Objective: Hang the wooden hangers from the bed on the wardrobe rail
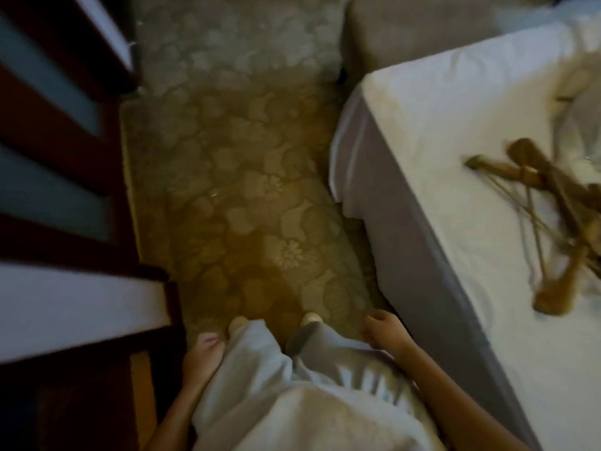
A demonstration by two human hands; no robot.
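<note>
Several wooden hangers (553, 203) with metal hooks lie in a crossed, blurred pile on the white bed (455, 131) at the right. My right hand (385, 332) hangs at my side next to the bed's grey edge, fingers loosely curled, holding nothing. Beside my left thigh, my left hand (203, 359) is also relaxed and holds nothing. Both hands are well apart from the hangers. The dark wooden wardrobe (61, 131) fills the left side; its rail is out of view.
A patterned carpet (247, 190) runs between the wardrobe and the bed. My legs in light trousers and my feet stand on it at the bottom centre. A grey upholstered piece (416, 34) stands beyond the bed's corner. The picture is motion-blurred.
</note>
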